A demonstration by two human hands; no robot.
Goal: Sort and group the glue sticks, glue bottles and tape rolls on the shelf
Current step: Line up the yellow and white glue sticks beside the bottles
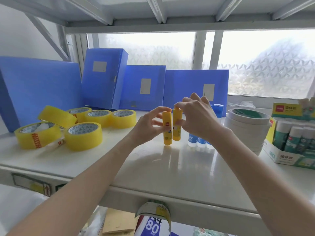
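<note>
Two yellow glue sticks stand upright side by side in the middle of the white shelf. My left hand pinches the top of the left glue stick. My right hand pinches the right glue stick by its cap and side. Behind my right hand stand blue-capped glue bottles, partly hidden. Several yellow tape rolls lie grouped at the left. A stack of white tape rolls stands to the right.
Several blue file boxes lean along the back by the frosted window. A display carton of green-and-white glue sticks sits at the far right. A small wrapped item lies among the yellow rolls. Paper packs show on the shelf below.
</note>
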